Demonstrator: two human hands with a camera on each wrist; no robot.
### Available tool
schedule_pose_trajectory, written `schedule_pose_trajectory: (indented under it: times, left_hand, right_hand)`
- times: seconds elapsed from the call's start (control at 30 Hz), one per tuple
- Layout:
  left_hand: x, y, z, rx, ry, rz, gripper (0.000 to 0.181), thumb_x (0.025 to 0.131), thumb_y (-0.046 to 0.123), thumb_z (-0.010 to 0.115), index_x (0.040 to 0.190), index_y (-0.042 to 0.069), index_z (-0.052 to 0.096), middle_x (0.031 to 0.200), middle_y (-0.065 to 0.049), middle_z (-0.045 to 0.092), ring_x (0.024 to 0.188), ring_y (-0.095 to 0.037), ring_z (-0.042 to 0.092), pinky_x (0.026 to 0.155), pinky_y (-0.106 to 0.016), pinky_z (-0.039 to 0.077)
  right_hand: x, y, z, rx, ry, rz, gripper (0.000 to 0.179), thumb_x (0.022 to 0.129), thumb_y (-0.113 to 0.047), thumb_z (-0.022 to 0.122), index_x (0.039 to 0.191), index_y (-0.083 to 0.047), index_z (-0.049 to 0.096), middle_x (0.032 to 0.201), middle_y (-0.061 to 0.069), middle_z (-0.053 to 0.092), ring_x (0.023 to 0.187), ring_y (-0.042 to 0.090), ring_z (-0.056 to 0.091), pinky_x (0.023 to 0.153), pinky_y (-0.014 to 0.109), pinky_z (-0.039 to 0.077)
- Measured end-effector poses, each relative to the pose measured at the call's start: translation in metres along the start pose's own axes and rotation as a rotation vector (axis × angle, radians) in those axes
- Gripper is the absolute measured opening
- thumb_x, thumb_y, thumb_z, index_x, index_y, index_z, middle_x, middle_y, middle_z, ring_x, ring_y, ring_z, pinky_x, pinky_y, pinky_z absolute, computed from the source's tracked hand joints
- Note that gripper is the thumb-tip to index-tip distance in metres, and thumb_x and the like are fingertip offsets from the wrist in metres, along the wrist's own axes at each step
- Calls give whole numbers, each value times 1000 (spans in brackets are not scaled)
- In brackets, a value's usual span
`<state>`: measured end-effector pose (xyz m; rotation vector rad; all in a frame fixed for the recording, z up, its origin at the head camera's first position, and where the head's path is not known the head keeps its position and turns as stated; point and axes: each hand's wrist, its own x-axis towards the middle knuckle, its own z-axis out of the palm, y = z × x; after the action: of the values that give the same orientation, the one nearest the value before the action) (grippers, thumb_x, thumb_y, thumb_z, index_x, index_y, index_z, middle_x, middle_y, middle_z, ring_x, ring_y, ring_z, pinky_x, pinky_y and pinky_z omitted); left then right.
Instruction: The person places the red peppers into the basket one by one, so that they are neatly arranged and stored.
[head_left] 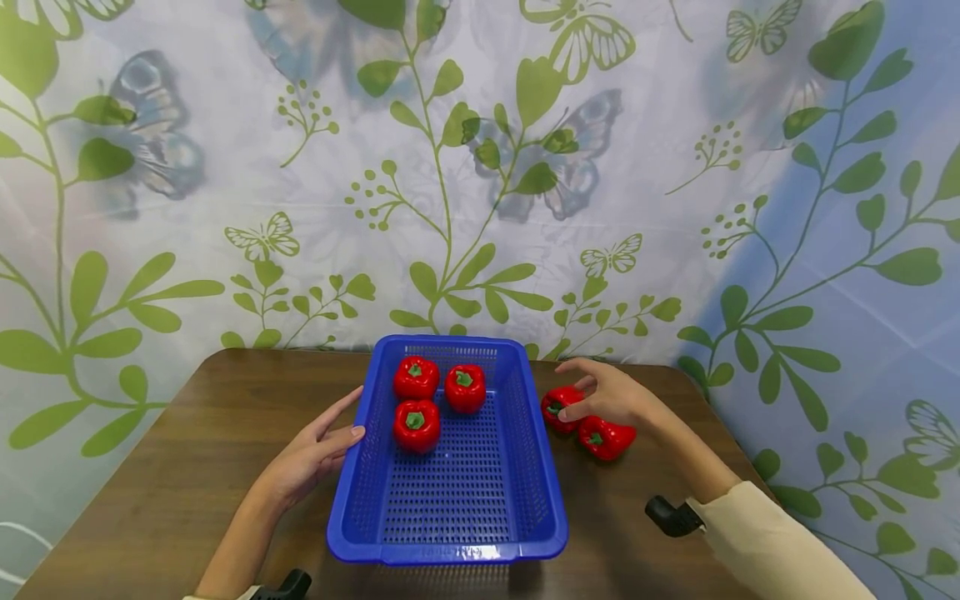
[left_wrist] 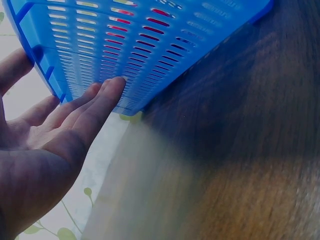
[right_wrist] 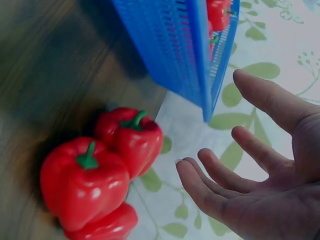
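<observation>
A blue plastic basket [head_left: 491,500] with slotted walls stands on the table, and three red bell peppers [head_left: 417,427] with green stems sit toward its back left. My left hand [head_left: 311,454] is at the basket's left side. Its fairly straight fingers [left_wrist: 107,97] lie against the outer wall, with the thumb up at the rim. To the right of the basket, my right hand [head_left: 611,393] hovers over more red bell peppers [head_left: 606,439], fingers spread and nothing held. The right wrist view shows three peppers [right_wrist: 85,185] bunched together there, apart from the fingers.
The brown wooden table [head_left: 225,433] has its back edge against a curtain [head_left: 480,167] printed with green leaves and butterflies. Black wrist mounts [head_left: 672,515] sit at both forearms. A white cable [head_left: 26,533] shows at the far left.
</observation>
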<state>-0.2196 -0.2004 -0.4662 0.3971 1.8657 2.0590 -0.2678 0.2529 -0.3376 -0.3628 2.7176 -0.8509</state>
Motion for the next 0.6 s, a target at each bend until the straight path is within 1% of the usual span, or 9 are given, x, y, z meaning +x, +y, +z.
schedule_pose_trajectory:
  times: [0.13, 0.23, 0.47, 0.6]
  left_hand:
    - [0, -1, 0, -8, -9, 2, 70, 107, 19, 50, 165, 23, 11, 146, -28, 53, 127, -39, 62, 99, -40, 56]
    - [0, -1, -1, -13, -15, 3, 70, 107, 19, 50, 165, 23, 11, 146, -27, 54, 127, -40, 62, 99, -40, 56]
    - [-1, -2, -1, -10, -17, 11, 70, 107, 18, 49, 165, 22, 11, 145, -26, 55, 126, -40, 62, 99, -40, 56]
    - [-1, -1, -1, -6, -14, 11, 69, 107, 18, 49, 165, 23, 11, 146, -27, 54, 126, -40, 62, 99, -40, 56]
  right_hand:
    - [-4, 11, -3, -14, 1, 13, 75, 81, -30, 85, 146, -14, 51, 139, 27, 56, 128, 46, 54, 96, 60, 51]
    - [-6, 20, -5, -2, 12, 26, 75, 80, -30, 86, 145, -15, 52, 138, 26, 57, 128, 46, 53, 96, 59, 51]
    - [-11, 39, -8, -18, 15, 10, 74, 80, -27, 85, 144, -10, 51, 137, 29, 55, 125, 48, 53, 91, 57, 54]
    - [-14, 48, -7, -16, 25, 43, 73, 79, -24, 86, 143, -11, 52, 140, 31, 53, 125, 51, 52, 89, 57, 55]
